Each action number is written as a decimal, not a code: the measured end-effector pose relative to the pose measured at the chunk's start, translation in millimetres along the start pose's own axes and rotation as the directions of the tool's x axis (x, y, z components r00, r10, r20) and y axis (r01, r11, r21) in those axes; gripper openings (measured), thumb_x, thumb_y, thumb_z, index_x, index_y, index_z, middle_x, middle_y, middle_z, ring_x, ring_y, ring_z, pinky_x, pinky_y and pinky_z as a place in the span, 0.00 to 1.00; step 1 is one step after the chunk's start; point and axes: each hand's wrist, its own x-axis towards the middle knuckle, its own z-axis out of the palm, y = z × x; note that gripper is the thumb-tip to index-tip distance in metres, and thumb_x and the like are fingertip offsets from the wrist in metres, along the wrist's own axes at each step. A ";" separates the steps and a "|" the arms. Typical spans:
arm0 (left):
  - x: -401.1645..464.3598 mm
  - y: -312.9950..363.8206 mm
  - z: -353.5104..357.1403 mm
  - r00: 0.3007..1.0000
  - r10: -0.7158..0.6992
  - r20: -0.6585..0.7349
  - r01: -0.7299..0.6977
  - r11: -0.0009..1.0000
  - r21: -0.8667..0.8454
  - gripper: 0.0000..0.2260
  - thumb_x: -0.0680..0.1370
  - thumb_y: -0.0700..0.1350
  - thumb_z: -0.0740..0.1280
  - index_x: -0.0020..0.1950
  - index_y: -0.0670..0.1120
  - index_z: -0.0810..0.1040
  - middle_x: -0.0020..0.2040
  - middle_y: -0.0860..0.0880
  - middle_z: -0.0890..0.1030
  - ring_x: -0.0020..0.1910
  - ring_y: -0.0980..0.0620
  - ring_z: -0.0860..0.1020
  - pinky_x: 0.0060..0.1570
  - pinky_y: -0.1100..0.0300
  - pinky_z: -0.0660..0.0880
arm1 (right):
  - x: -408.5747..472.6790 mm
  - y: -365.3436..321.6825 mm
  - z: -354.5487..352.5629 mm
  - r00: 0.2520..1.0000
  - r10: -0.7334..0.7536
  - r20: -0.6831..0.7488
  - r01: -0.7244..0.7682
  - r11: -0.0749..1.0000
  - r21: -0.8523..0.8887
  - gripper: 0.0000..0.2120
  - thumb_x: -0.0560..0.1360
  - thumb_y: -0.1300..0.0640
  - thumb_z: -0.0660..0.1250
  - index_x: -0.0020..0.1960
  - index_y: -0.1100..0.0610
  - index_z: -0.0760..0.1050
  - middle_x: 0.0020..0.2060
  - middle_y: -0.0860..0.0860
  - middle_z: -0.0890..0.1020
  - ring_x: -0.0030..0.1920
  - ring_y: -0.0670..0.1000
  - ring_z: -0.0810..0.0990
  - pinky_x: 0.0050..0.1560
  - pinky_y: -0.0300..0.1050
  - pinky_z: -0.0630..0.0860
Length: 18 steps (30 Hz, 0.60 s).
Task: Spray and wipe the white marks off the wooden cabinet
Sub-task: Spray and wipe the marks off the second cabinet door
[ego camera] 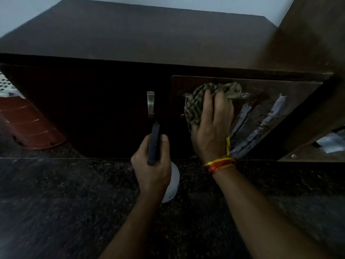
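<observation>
Dark brown wooden cabinet [130, 43] stands on a speckled black stone floor [56, 212]. On its right door, the right hand [211, 128] presses a crumpled olive-green cloth [197, 101] flat, fingers spread, beside streaky white marks [261, 126]. The left hand [151, 165] grips a white spray bottle with a dark trigger head [154, 144], fingers curled round it, near the door's foot.

I am facing the cabinet [130, 43]. My right hand [212, 128] is pressing the cloth [197, 101] on its right door [280, 94] — the marks [261, 126] lying right of it — and my left hand [152, 165], holding the spray bottle [172, 184], is sitting below the left door's handle [150, 103].
</observation>
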 end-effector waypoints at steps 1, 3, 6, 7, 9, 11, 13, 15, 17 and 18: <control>-0.3 -0.3 0.5 1.000 -0.002 0.001 0.002 1.000 -0.002 0.06 0.76 0.61 0.62 0.40 0.70 0.74 0.35 0.43 0.77 0.28 0.40 0.75 0.26 0.42 0.73 | -10.6 4.5 5.2 0.997 -0.010 0.083 0.014 0.999 -0.043 0.33 0.73 0.54 0.65 0.72 0.62 0.56 0.68 0.59 0.58 0.69 0.63 0.60 0.71 0.62 0.54; -0.2 -2.4 0.8 1.000 -0.004 0.006 0.004 1.000 0.006 0.06 0.76 0.61 0.62 0.39 0.69 0.74 0.35 0.45 0.77 0.28 0.41 0.75 0.26 0.43 0.73 | -29.5 13.1 13.2 0.977 0.001 0.215 0.022 0.994 -0.105 0.40 0.70 0.49 0.67 0.73 0.61 0.52 0.70 0.60 0.56 0.70 0.64 0.58 0.72 0.64 0.48; -0.6 -3.9 1.7 1.000 -0.003 0.002 0.003 1.000 0.004 0.06 0.77 0.60 0.62 0.40 0.68 0.74 0.35 0.47 0.77 0.28 0.41 0.76 0.26 0.43 0.74 | -48.3 15.4 13.8 0.963 0.001 0.268 0.047 0.984 -0.172 0.38 0.70 0.54 0.70 0.73 0.60 0.54 0.70 0.60 0.57 0.68 0.63 0.60 0.71 0.63 0.56; -0.5 -2.7 2.9 1.000 -0.003 0.002 0.003 1.000 -0.002 0.06 0.77 0.60 0.62 0.40 0.68 0.74 0.35 0.47 0.77 0.28 0.41 0.76 0.26 0.42 0.74 | -48.8 16.1 11.6 0.976 -0.010 0.218 0.050 0.982 -0.180 0.33 0.73 0.58 0.68 0.73 0.59 0.57 0.69 0.58 0.59 0.66 0.62 0.62 0.67 0.62 0.63; 0.6 -0.2 5.7 1.000 -0.015 0.001 0.015 1.000 -0.007 0.07 0.76 0.60 0.62 0.39 0.68 0.74 0.36 0.46 0.77 0.28 0.41 0.76 0.26 0.42 0.74 | -42.8 18.2 6.6 0.996 -0.003 0.090 0.016 0.989 -0.145 0.26 0.75 0.63 0.64 0.71 0.56 0.62 0.67 0.56 0.62 0.62 0.60 0.66 0.57 0.60 0.70; 2.0 0.1 8.3 1.000 -0.019 -0.001 0.019 1.000 -0.001 0.07 0.76 0.60 0.62 0.39 0.66 0.74 0.35 0.46 0.77 0.27 0.42 0.76 0.26 0.42 0.74 | -33.1 17.9 1.0 1.000 0.016 0.014 -0.016 1.000 -0.019 0.23 0.75 0.66 0.63 0.69 0.56 0.68 0.64 0.56 0.63 0.59 0.60 0.67 0.53 0.59 0.73; 2.2 0.3 10.7 1.000 -0.012 0.000 0.012 1.000 0.000 0.07 0.77 0.60 0.62 0.39 0.66 0.74 0.34 0.46 0.77 0.27 0.44 0.75 0.26 0.43 0.73 | -23.0 15.1 -5.4 0.999 0.037 -0.034 -0.033 0.993 0.113 0.22 0.73 0.69 0.59 0.66 0.60 0.73 0.61 0.56 0.65 0.58 0.60 0.69 0.54 0.56 0.74; 1.9 1.1 12.9 1.000 -0.006 0.008 0.006 1.000 -0.003 0.06 0.77 0.59 0.62 0.40 0.68 0.74 0.35 0.48 0.77 0.28 0.45 0.76 0.26 0.44 0.74 | -8.2 12.1 -12.7 0.994 0.091 -0.065 -0.079 0.983 0.166 0.26 0.69 0.71 0.58 0.65 0.58 0.72 0.59 0.55 0.65 0.57 0.60 0.71 0.53 0.54 0.73; 1.3 1.2 14.0 1.000 0.000 0.019 0.000 1.000 -0.001 0.07 0.77 0.59 0.62 0.41 0.71 0.74 0.36 0.48 0.77 0.29 0.44 0.77 0.27 0.43 0.75 | 2.1 12.2 -15.4 0.989 0.120 -0.088 -0.105 0.982 0.156 0.27 0.66 0.71 0.59 0.63 0.54 0.68 0.58 0.55 0.66 0.55 0.62 0.73 0.49 0.53 0.72; 0.9 0.6 13.7 1.000 0.003 0.022 -0.003 1.000 0.001 0.07 0.77 0.59 0.62 0.41 0.71 0.74 0.36 0.47 0.77 0.29 0.44 0.76 0.26 0.43 0.74 | 2.5 12.5 -14.3 0.989 0.116 -0.087 -0.103 0.985 0.141 0.27 0.65 0.71 0.60 0.61 0.53 0.68 0.58 0.56 0.66 0.55 0.62 0.73 0.49 0.53 0.72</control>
